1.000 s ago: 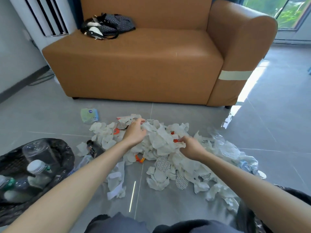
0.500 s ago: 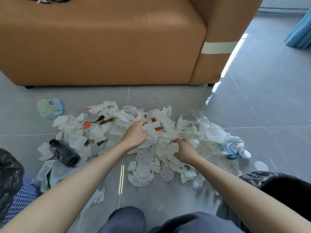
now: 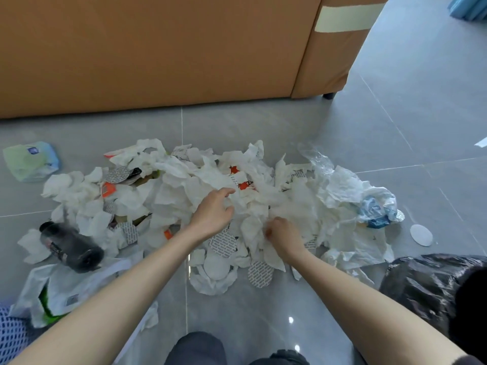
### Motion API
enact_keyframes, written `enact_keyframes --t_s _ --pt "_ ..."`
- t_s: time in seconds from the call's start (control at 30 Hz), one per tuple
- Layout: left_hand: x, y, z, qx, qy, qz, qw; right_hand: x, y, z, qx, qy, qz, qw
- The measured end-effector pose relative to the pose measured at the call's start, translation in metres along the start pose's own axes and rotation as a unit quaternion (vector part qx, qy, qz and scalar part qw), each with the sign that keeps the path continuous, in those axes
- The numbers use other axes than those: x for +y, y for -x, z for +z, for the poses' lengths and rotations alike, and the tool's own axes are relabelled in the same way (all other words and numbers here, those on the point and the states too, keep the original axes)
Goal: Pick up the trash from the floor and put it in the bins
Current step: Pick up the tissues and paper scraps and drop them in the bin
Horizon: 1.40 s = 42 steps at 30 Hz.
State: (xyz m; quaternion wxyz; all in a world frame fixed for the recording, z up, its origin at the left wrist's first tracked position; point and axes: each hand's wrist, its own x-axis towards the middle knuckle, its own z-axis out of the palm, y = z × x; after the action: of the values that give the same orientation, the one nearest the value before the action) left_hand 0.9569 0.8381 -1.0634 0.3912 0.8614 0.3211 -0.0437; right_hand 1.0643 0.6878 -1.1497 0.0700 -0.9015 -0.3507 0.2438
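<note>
in the head view, both your hands are down in the pile of tissues (image 3: 179, 191) on the floor (image 3: 263, 122) in front of the sofa (image 3: 158, 48). your left hand (image 3: 213, 214) has its fingers curled into the crumpled paper, thumb out, gripping a bunch. your right hand (image 3: 283, 233) is bunched just beside it with its fingers buried in tissue, so it seems to hold a wad, though the fingertips are hidden. the one bin (image 3: 427, 291) you can see, lined with a black bag, sits at the right edge near your right forearm

what could go wrong: loose tissue is light and won't hang together, so a big grab will likely shed scraps on the way to the bin. the flat printed discs (image 3: 223, 243) lie tight on the tile and may slip out of a handful. the bottle (image 3: 71, 245) lies on its side and could roll if you nudge it

counts: one black bottle, one green packet (image 3: 30, 160), one plain white disc (image 3: 421, 235), at least five printed discs, one blue wrapper (image 3: 374, 212); the tissues are too many and too tangled to count
</note>
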Motion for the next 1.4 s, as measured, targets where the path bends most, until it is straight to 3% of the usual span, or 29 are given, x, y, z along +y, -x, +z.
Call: enact_keyframes --t_s 0.17,0.33,0.47,0.63,0.83,1.0,1.17,1.4 --pt "0.006 0.002 0.002 0.002 0.011 0.014 1.0 -0.002 0.013 0.002 -0.063 0.058 -0.036 0.996" --pt "-0.001 0.009 0.011 0.002 -0.024 0.029 0.999 0.001 0.013 0.007 -0.029 0.065 -0.049 0.996" --pt "-0.015 0.013 0.029 -0.011 -0.084 0.049 0.995 0.01 0.018 0.005 -0.023 0.003 -0.011 1.0" --pt "-0.027 0.005 0.067 -0.072 -0.176 0.102 0.977 0.023 0.029 -0.006 0.058 -0.137 0.044 0.988" --pt "-0.039 -0.001 0.113 -0.064 -0.232 0.068 0.968 0.027 0.037 -0.025 0.142 -0.212 0.088 0.963" --pt "-0.045 -0.004 0.106 -0.02 -0.088 0.079 0.993 0.022 0.037 -0.033 0.165 -0.274 0.111 0.941" --pt "0.002 -0.003 0.06 0.045 0.074 0.07 0.994 0.003 0.047 -0.078 0.173 -0.317 0.088 0.928" --pt "0.102 0.02 -0.025 0.055 0.098 0.128 0.985 -0.012 0.095 -0.172 0.242 -0.425 0.075 0.869"
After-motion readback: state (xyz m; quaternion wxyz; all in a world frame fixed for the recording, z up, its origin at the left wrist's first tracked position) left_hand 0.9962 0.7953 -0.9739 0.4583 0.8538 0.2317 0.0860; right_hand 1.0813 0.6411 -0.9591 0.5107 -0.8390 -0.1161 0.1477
